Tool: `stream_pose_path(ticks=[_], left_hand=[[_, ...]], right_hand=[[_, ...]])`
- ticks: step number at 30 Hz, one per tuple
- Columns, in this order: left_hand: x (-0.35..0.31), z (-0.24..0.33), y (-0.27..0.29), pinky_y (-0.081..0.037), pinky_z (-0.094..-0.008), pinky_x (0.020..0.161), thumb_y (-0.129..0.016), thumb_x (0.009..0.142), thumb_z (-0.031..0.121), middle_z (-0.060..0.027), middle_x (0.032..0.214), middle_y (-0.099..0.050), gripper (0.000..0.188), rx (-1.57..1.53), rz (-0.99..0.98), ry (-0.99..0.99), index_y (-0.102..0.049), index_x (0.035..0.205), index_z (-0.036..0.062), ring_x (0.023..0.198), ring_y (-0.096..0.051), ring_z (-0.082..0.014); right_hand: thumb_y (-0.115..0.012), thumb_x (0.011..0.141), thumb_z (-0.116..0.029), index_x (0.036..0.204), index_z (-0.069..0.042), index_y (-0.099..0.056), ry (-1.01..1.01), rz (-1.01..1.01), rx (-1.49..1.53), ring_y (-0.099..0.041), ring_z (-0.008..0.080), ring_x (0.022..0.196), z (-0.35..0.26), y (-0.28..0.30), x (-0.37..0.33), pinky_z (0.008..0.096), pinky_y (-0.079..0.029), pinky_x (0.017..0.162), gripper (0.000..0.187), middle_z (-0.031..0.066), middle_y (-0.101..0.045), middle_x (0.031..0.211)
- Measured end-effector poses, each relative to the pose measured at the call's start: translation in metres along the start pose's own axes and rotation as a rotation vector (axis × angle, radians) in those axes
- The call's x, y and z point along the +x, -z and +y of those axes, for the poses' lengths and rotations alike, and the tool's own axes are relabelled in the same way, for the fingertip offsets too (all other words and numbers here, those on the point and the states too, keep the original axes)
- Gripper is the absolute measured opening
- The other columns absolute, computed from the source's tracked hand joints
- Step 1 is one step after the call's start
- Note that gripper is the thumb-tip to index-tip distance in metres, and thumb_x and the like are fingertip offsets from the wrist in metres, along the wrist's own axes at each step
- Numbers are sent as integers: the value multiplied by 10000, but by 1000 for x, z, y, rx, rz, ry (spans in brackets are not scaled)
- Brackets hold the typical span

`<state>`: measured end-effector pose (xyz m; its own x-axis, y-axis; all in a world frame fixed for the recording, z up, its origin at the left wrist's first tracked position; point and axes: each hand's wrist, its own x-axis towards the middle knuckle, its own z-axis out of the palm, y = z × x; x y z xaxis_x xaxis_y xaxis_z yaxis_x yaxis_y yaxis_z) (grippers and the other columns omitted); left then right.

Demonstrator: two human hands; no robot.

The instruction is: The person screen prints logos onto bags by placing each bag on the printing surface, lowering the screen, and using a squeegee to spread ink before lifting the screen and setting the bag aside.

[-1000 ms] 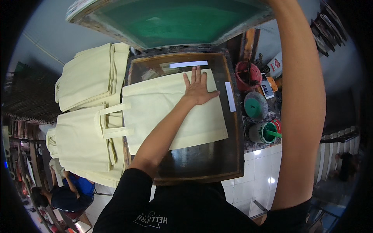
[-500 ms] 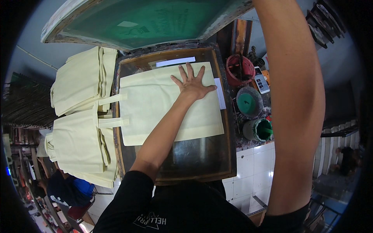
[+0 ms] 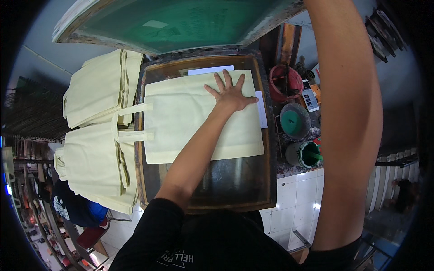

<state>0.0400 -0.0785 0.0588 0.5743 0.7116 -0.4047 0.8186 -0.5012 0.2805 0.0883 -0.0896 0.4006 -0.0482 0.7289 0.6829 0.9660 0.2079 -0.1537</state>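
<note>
My left hand (image 3: 230, 96) lies with spread fingers on a cream cloth tote bag (image 3: 181, 117), near its far right corner. The bag is flat on a dark glass-topped board (image 3: 212, 185) with a wooden frame, its two handles pointing left. White strips border it: a far strip (image 3: 199, 71), partly under the bag's edge, and a right strip (image 3: 261, 115) beside my thumb. My right forearm (image 3: 348, 113) reaches up past the top edge, so that hand is out of sight. A green-meshed printing screen (image 3: 181, 27) stands raised beyond the board.
Stacked cream bags (image 3: 95, 90) sit left of the board, with another stack (image 3: 90, 158) nearer. On the right are a red bucket (image 3: 278, 92), a bowl of green ink (image 3: 291, 119), a tub of green ink (image 3: 296, 154) and a phone (image 3: 310, 99). A person (image 3: 77, 205) is at lower left.
The bag has slid slightly away from me under my left hand, its far edge now overlapping the far white strip. The whole view has shifted a little.
</note>
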Motion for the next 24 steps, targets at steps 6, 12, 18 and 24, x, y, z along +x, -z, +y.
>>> stream_pose_path(ticks=[6, 12, 18, 24], left_hand=[[4, 0, 8, 36, -788, 1130, -626, 779, 807, -239, 1702, 31, 1143, 7, 4, -12, -139, 1657, 262, 1542, 149, -486], [-56, -39, 23, -277, -510, 1192, -680, 943, 476, -288, 1536, -415, 796, -751, 472, -488, -393, 1531, 23, 1465, -348, -380], [-264, -135, -5, -569, -386, 891, -613, 1029, 169, -203, 1059, -747, 310, -1597, 281, -531, -639, 1180, -101, 954, -732, -273], [-278, -152, -119, -575, -321, 740, -611, 1033, 214, -186, 933, -752, 285, -1639, 7, -39, -681, 1027, -62, 755, -731, -218]], right_hand=[[-755, 883, -230, 1066, 38, -770, -37, -29, 93, -721, 352, 826, -9, 2, -14, 443, -548, 822, 325, 275, -744, 918], [-680, 934, -283, 947, -57, -736, -67, -79, -59, -700, 297, 774, -21, -22, -71, 437, -535, 718, 234, 159, -710, 812], [-720, 887, -75, 1124, -15, -682, -124, -183, 258, -715, 337, 951, -79, -49, -229, 423, -564, 818, 247, 173, -728, 1044], [-661, 921, -142, 1085, -44, -653, 102, -252, 54, -712, 299, 928, -85, -130, -341, 430, -570, 740, 192, 147, -715, 1010]])
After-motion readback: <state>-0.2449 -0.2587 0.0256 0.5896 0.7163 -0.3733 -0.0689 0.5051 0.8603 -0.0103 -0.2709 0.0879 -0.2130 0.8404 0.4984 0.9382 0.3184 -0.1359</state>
